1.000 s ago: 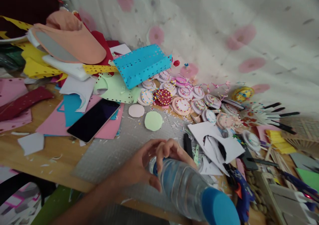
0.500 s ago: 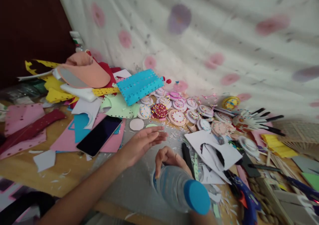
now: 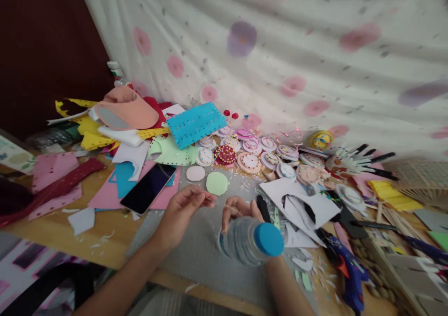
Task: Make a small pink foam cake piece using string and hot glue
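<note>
My left hand [image 3: 184, 211] is over the grey mat [image 3: 191, 260], thumb and fingertips brought together in a pinch; whatever they may hold is too small to make out. Close by on the right, my right hand [image 3: 238, 207] has its fingers curled, partly hidden behind a clear plastic bottle [image 3: 240, 241] with a blue cap [image 3: 269, 240]. Whether that hand touches the bottle I cannot tell, nor what its fingers hold. Just beyond both hands lie a pale green disc [image 3: 217, 184] and a pale pink disc [image 3: 195, 173].
A phone [image 3: 147, 187] rests on pink sheets at left. Several decorated little hats [image 3: 250, 162] crowd the back, before a flowered curtain [image 3: 280, 64]. White cut paper [image 3: 301, 199] and a blue glue gun [image 3: 346, 269] lie right. A peach visor cap [image 3: 128, 110] tops the left pile.
My left fingers have gone from stretched out to pinched, and the hand has drawn back, uncovering the green disc. The view has shifted slightly; the bottle appears higher in the picture.
</note>
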{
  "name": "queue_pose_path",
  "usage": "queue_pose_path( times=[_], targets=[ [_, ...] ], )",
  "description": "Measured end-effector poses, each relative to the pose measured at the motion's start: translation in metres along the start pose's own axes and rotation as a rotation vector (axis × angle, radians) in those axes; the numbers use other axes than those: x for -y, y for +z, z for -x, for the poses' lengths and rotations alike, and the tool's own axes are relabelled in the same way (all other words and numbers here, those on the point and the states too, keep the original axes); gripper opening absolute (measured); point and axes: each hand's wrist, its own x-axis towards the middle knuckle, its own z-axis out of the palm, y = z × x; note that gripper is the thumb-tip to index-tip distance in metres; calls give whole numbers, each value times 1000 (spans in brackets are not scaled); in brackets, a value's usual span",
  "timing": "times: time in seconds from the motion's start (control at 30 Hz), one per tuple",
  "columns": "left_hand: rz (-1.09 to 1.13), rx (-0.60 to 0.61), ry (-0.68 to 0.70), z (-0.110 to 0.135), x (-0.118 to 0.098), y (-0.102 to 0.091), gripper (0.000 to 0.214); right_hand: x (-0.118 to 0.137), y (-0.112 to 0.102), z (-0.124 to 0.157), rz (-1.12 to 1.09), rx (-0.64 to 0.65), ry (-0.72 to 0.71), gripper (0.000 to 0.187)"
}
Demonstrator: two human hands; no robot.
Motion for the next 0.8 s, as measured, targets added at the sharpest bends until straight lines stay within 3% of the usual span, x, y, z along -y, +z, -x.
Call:
queue_pose_path(
  times=[0.2,0.47,0.8],
  targets=[
    [-102,-65,100,31,14,-11,13,3,-2,1,40,-25,37,57],
    [-88,-59,177,53,25,-7,10,12,3,8,100,-54,49,53],
    [-135,52,248,77,27,-6,16,12,11,8,173,-131,39,55]
  ],
)
